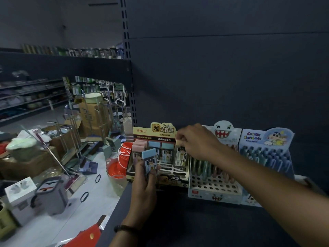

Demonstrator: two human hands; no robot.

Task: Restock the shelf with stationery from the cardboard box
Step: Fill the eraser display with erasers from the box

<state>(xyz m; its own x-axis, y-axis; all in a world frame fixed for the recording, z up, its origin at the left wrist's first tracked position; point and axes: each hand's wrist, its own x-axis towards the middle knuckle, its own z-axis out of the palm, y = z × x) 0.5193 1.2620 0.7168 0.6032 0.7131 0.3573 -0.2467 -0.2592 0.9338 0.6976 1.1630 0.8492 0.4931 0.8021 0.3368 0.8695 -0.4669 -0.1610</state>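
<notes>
Blue eraser (150,159), seemingly one, clamped in left grip (144,182); one beige eraser (180,155) pinched by right grip (195,141).

A shop: slotted metal shelving (126,50), display boxes of pens (263,157) (cartoon-branded), stocked aisles (30,93) beyond.

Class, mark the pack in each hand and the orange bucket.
left-hand pack (149,153), head view, its blue top.
right-hand pack (178,142), head view, its beige top.
orange bucket (125,148), head view, its upper part.
</notes>
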